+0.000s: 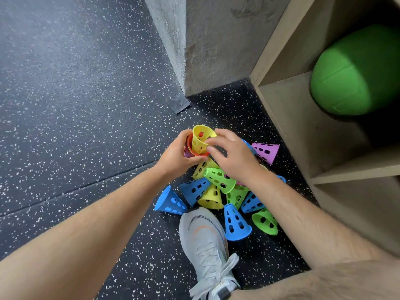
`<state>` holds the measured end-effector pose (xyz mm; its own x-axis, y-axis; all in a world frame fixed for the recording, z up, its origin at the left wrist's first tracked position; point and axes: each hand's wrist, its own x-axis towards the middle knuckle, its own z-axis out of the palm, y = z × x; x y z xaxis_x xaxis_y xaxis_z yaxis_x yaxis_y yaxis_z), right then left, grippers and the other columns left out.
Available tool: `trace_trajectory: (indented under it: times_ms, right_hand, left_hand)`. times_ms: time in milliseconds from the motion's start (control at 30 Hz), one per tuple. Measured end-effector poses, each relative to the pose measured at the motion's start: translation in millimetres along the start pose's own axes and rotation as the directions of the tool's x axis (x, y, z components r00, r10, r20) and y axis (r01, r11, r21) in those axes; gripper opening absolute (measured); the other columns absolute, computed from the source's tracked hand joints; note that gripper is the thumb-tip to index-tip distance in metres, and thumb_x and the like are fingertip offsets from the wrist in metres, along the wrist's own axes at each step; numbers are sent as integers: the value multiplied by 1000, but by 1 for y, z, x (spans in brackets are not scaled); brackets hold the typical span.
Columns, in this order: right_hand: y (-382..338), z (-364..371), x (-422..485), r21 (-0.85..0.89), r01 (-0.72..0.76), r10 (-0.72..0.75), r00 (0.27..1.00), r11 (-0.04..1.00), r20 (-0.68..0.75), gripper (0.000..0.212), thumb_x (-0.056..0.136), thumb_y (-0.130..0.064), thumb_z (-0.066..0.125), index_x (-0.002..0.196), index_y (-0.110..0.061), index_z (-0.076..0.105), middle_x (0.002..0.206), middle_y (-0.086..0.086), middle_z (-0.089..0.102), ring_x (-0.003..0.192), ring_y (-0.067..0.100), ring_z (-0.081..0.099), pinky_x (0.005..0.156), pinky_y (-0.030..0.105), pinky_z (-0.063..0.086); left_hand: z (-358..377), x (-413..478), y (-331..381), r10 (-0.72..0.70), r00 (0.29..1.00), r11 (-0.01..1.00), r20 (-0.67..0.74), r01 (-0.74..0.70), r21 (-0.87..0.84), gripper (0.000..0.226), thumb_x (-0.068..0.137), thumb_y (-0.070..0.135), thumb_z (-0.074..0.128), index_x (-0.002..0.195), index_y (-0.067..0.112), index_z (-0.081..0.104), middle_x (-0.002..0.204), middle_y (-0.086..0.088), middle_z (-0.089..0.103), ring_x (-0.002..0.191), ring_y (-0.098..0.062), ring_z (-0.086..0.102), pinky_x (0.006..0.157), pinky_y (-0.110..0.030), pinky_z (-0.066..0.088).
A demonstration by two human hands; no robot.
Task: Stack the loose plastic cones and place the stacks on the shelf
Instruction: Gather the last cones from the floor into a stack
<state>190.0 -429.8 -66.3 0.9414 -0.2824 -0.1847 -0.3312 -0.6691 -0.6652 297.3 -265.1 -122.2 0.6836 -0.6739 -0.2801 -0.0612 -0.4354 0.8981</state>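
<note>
Down on the dark speckled floor [65, 105], beside a pale wooden shelf [292, 118], I see two bare arms reaching forward over a heap of small plastic cones with holes in their sides. My view shows the left hand [179, 151] curled around a short stack of cones [195, 149], held just above the heap, with orange and purple rims showing. A yellow cone [200, 140] sits nested in the top of that stack, its wide mouth tilted up toward the camera. The right hand [233, 158] pinches this yellow cone, fingers on its rim and thumb lower down. Below the hands lies the loose heap [218, 191] of blue, green and yellow cones, tipped every way, and a purple cone [267, 150] lies on its side nearer the shelf. A light grey running shoe [205, 239] stands touching the heap. A large green ball [355, 72] rests in one compartment of the shelf.
</note>
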Motion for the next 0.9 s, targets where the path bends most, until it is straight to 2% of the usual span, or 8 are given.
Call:
trace_trajectory:
  times_ms: [100,200,367,467,533,667,800,900]
  right_hand:
    - [-1,4,-2,23,9,-11,998,1000,64,28,100,-41,55,126,-35,63,145,-7,48,137,7,38,115,32,32]
    - [-1,9,-4,22,34,-36,996,999,79,29,102,-41,51,128,-34,61,142,-12,50,136,6,39,115,36,34]
    - [-1,-2,-2,-33,-4,7,997,999,78,36,102,-38,49,136,-30,53,139,-10,52,130,8,42,111,34,36]
    - [12,-15,5,-209,-137,116,987,968,-108,39,101,-34,49,138,-21,52,135,-2,55,127,16,44,109,43,39]
    - [24,-25,10,-359,-292,239,953,886,-185,44,99,-36,51,138,-15,51,135,5,54,128,25,43,109,44,38]
    - [43,-28,16,-508,-405,393,909,760,-138,36,100,-38,52,124,-14,61,129,10,55,124,30,43,105,45,37]
    - [41,-25,13,-463,-367,343,929,807,-140,17,103,-32,48,103,-27,64,119,3,58,114,28,46,98,42,39]
    - [34,-25,11,-193,-225,179,957,955,-230,15,101,-28,52,104,-22,66,117,3,56,110,21,50,94,35,43]
  left_hand:
    - [-1,-2,4,12,1000,1000,17,-12,-14,87,66,54,84,139,31,43,121,16,63,106,-4,68,101,-33,54]
    - [-3,-3,4,10,999,1000,40,-9,-29,109,63,63,81,154,32,31,136,8,57,113,-4,65,104,-28,51]
    - [-1,-2,4,6,999,1000,33,-7,11,96,67,65,80,149,35,40,135,9,61,116,-6,64,108,-37,51]
    - [0,0,4,-16,1000,999,27,15,34,94,68,61,83,149,40,39,140,10,57,124,-9,58,113,-37,46]
    - [-1,0,4,-25,999,999,30,24,44,93,71,57,83,150,40,39,141,10,55,126,-10,55,113,-36,44]
    - [0,0,5,-34,998,999,49,32,41,93,68,58,83,148,42,39,139,12,57,126,-11,58,113,-39,46]
    - [0,0,6,-46,997,998,60,43,44,93,67,59,82,148,43,39,140,13,56,124,-11,60,112,-41,48]
    - [-1,-1,5,-54,997,998,63,52,40,93,66,60,82,147,43,39,140,13,56,123,-10,60,112,-40,48]
